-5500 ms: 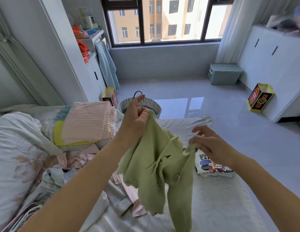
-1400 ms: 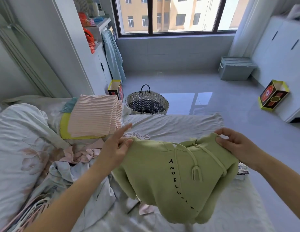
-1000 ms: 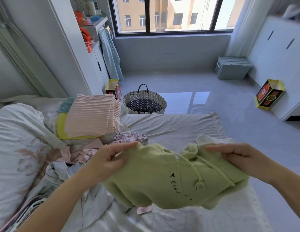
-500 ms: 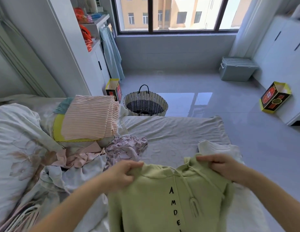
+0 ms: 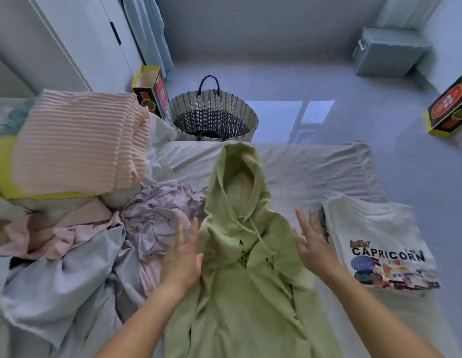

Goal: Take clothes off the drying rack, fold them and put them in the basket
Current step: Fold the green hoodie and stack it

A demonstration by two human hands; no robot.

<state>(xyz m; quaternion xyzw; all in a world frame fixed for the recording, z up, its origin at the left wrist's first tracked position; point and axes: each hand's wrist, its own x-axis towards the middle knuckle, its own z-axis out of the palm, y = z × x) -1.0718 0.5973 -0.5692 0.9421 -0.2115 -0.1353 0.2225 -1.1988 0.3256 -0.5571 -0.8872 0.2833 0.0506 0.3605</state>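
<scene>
A light green hoodie (image 5: 240,267) lies front-up on the bed, its hood pointing toward the far edge and its chest bunched in folds. My left hand (image 5: 182,257) has straight, spread fingers at the hoodie's left shoulder, touching the fabric edge. My right hand (image 5: 311,244) is open with straight fingers at the right shoulder, holding nothing. A woven basket (image 5: 250,117) with dark handles stands on the floor just beyond the bed's far edge. It looks empty.
A folded white printed T-shirt (image 5: 377,241) lies right of the hoodie. Left of it sit crumpled lilac (image 5: 157,220), pink (image 5: 56,236) and pale blue (image 5: 56,288) clothes and a pink striped folded stack (image 5: 75,143). Yellow boxes (image 5: 152,89) and a grey crate (image 5: 387,52) stand on the floor.
Both hands pinched the hoodie's shoulders and held it in the air; now it lies spread on the bed with the hood flung forward, and both hands have let go and opened.
</scene>
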